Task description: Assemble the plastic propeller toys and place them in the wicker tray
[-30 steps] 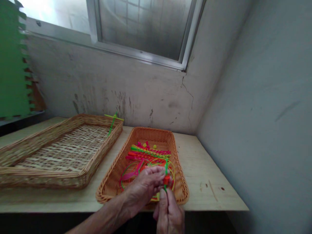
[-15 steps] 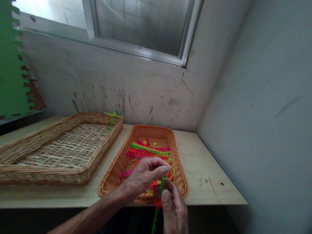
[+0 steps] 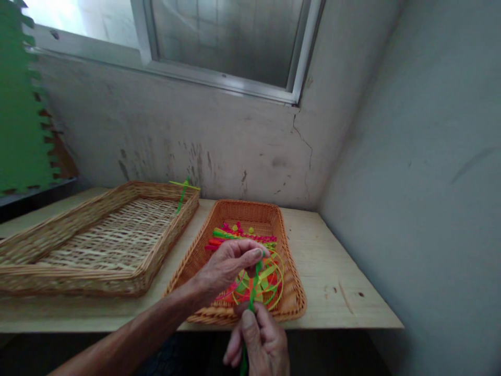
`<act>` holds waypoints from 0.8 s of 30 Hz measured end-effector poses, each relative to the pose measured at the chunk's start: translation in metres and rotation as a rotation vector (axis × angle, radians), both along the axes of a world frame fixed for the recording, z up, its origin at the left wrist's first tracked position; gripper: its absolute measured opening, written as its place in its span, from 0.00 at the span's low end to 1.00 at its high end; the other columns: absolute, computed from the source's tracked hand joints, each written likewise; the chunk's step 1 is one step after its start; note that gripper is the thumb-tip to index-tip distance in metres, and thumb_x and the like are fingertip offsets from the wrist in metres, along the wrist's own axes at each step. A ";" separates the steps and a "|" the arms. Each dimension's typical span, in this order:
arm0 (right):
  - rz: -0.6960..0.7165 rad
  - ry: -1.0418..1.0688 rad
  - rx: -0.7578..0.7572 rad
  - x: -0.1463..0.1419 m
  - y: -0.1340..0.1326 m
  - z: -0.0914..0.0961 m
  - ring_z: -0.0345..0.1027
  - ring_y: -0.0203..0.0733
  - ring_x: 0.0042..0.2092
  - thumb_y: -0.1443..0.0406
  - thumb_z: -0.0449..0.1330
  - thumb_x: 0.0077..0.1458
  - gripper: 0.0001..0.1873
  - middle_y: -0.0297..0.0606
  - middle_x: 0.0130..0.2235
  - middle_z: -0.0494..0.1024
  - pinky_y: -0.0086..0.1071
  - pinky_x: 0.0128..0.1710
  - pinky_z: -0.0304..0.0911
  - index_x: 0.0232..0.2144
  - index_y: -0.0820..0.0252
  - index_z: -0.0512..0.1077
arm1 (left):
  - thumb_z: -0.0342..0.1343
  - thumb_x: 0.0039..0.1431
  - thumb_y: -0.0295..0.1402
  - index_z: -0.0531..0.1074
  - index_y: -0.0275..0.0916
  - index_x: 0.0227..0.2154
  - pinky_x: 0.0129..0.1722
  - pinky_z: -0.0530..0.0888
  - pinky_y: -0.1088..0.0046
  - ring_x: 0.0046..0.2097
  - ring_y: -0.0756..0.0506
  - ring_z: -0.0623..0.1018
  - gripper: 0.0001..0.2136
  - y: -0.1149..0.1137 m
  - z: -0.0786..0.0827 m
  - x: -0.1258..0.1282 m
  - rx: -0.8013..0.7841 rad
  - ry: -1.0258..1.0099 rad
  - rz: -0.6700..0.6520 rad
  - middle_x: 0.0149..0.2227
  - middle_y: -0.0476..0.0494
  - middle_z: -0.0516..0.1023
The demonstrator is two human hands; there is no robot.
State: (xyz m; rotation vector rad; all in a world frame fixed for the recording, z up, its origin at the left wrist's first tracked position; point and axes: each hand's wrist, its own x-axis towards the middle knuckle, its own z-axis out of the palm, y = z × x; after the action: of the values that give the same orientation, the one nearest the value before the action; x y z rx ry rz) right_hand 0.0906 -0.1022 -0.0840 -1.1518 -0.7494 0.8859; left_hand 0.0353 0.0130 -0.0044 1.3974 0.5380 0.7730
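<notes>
A green twisted plastic stick (image 3: pixel 255 284) runs between my two hands, over the near part of the orange-brown wicker basket (image 3: pixel 293 271). My left hand (image 3: pixel 235 263) is closed, its thumb and finger pinching the stick's upper end. Lower down, at the basket's near rim, my right hand (image 3: pixel 262 334) is closed around the stick with the thumb along it. The stick's lower end shows dimly below that hand. Inside the basket lie yellow, green and orange propeller rings (image 3: pixel 270 282) and several coloured twisted sticks (image 3: pixel 223 235), partly hidden by my left hand.
A larger pale wicker tray (image 3: pixel 141 277) stands at the left, with a green twisted stick (image 3: pixel 182 197) and a yellow strip (image 3: pixel 191 186) on its far right corner. The wooden tabletop (image 3: pixel 332 261) meets a wall (image 3: pixel 430 183) at the right. A window is above.
My right hand has moved down and slightly left along the stick, and my left hand has risen a little. More green stick shows between them. The orange-red piece by my right hand is out of sight.
</notes>
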 end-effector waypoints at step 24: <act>-0.352 -0.697 -0.130 0.066 0.035 -0.006 0.58 0.34 0.17 0.50 0.44 0.57 0.21 0.27 0.13 0.62 0.27 0.20 0.54 0.19 0.53 0.60 | 0.50 0.52 0.30 0.71 0.40 0.28 0.28 0.62 0.74 0.31 0.44 0.74 0.05 0.018 -0.065 -0.024 0.895 1.096 -0.067 0.28 0.44 0.74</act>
State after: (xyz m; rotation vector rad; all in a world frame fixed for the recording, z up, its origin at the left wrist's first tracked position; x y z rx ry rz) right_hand 0.1567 -0.0668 -0.0901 -1.6765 -1.0106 0.2226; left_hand 0.0114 0.0307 -0.0694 2.6647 1.0286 0.0745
